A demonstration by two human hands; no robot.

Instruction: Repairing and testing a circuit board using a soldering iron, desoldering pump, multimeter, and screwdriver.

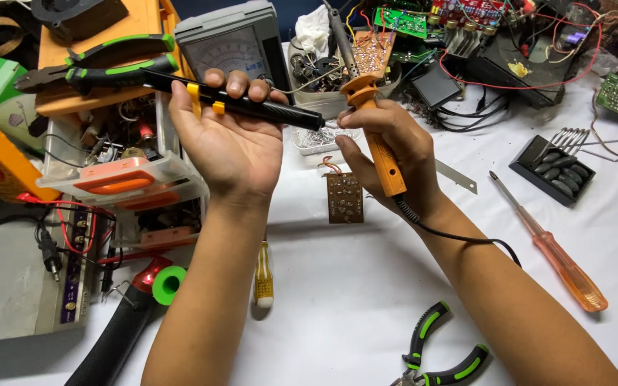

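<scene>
Lying nearest: green-handled pliers [441,354] sat on the white surface [337,300].
Left hand [227,139]: clenched round a black desoldering pump [234,104], held level.
Right hand [395,146]: gripped an orange soldering iron [377,136], tip up.
Below, between them: small brown circuit board [344,197].

The work surface is a table [337,314] covered with a white cloth. Lighting is even and bright, producing soft shadows beneath objects. Clutter occupies the far edge and the left side. No wall, floor or window is visible; the view looks steeply downward.
</scene>
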